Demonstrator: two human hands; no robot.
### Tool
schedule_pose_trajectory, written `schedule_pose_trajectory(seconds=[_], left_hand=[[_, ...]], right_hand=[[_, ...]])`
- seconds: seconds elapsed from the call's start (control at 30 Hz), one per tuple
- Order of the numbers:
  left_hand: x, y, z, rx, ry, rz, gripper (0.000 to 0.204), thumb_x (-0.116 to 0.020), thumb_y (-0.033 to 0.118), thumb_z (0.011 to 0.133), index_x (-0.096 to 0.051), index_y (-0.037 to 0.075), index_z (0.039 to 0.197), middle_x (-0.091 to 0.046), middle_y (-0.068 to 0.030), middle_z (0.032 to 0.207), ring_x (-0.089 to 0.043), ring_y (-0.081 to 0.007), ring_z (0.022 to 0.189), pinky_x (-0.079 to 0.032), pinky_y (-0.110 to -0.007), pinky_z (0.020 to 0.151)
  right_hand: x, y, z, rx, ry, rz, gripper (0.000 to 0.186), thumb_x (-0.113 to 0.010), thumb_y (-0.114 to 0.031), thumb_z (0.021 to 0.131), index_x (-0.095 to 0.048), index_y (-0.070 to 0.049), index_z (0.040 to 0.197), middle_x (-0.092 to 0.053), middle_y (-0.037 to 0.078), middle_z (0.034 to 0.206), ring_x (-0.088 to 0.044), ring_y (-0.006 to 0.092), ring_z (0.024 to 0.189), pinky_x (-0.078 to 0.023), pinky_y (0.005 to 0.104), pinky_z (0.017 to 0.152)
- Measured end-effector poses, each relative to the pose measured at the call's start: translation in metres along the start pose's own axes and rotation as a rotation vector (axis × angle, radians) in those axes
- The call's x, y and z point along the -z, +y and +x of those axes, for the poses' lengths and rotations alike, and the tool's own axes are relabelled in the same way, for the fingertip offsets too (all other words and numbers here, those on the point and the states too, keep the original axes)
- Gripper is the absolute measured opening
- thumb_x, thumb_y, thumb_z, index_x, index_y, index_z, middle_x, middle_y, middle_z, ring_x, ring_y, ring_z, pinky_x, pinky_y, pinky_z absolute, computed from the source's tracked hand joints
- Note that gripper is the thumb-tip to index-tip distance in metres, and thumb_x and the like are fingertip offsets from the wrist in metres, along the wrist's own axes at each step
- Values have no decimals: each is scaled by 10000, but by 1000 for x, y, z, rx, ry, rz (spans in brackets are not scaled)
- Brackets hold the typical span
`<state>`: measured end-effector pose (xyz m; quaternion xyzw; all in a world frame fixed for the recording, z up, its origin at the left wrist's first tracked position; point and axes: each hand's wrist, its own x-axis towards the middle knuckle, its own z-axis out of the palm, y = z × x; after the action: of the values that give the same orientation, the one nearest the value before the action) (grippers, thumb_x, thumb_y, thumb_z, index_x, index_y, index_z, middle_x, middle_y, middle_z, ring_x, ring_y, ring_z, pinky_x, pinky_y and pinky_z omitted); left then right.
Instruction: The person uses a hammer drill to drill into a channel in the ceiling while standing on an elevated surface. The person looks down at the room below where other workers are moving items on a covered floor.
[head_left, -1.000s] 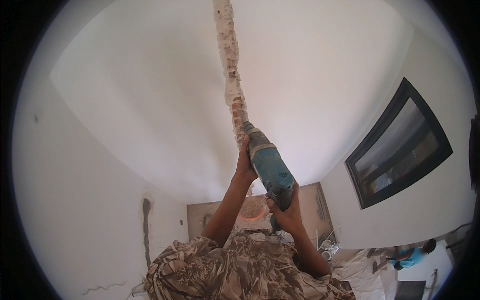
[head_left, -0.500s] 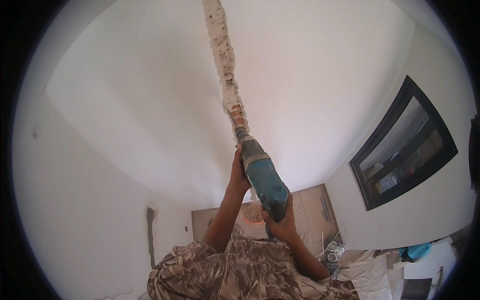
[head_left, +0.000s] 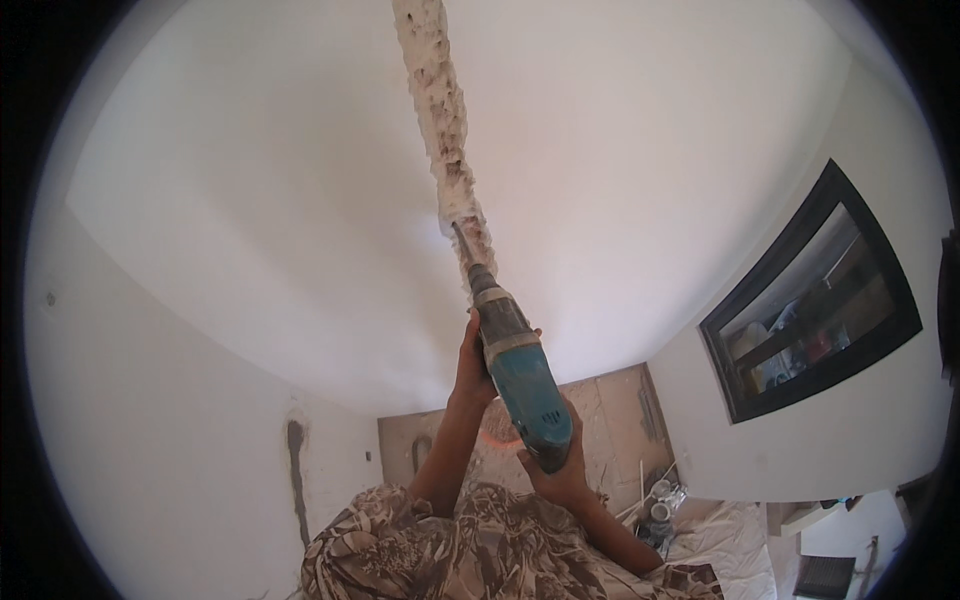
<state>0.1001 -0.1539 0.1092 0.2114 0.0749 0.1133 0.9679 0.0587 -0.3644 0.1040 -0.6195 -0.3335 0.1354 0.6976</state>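
Left hand (head_left: 473, 372) is gripping the teal drill (head_left: 527, 390) near its front, right hand (head_left: 562, 478) is clasping its rear, fingers partly hidden. Drill's long axis is slanting up and slightly left, roughly along the rough groove (head_left: 437, 105) in the white wall (head_left: 620, 190); its bit (head_left: 463, 243) is pointing into the groove beyond the nearer left hand, tip contact unclear.

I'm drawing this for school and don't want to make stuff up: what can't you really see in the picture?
1. Left grip: head view, its far side is hidden behind the power tool.
2. Right grip: head view, partly hidden behind the tool's back end.
3. Wall groove: head view, cut off by the upper edge.
4. Objects beyond the window: head view, too small and blurry.
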Motion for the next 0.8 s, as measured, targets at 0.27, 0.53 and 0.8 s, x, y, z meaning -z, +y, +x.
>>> schedule_pose_trajectory(seconds=[0.27, 0.53, 0.8], left_hand=[[-1, 3, 0, 26, -84, -47, 810, -420, 684, 923, -368, 34, 1403, -487, -252, 1313, -461, -408, 1290, -401, -572, 1083], [-24, -16, -16, 21, -94, 1, 643, -443, 575, 976, -488, 25, 1307, -614, -189, 1187, -611, -344, 1104, -511, -493, 958], [-43, 2, -3, -20, -166, 45, 606, -579, 544, 930, -514, 44, 1267, -622, -143, 1155, -625, -272, 1075, -520, -439, 951]], right_hand=[[4, -52, 9, -122, -82, -40, 919, -718, -89, 836, -111, -53, 1526, -402, 246, 1405, -471, 317, 1292, -409, 420, 1047], [25, -67, -28, -150, 6, 53, 891, -691, -61, 852, -103, -42, 1521, -429, 213, 1362, -513, 297, 1222, -449, 406, 1004], [17, -74, -8, -143, 37, -9, 906, -687, -10, 826, -102, -33, 1518, -405, 201, 1370, -467, 287, 1261, -416, 413, 1037]])
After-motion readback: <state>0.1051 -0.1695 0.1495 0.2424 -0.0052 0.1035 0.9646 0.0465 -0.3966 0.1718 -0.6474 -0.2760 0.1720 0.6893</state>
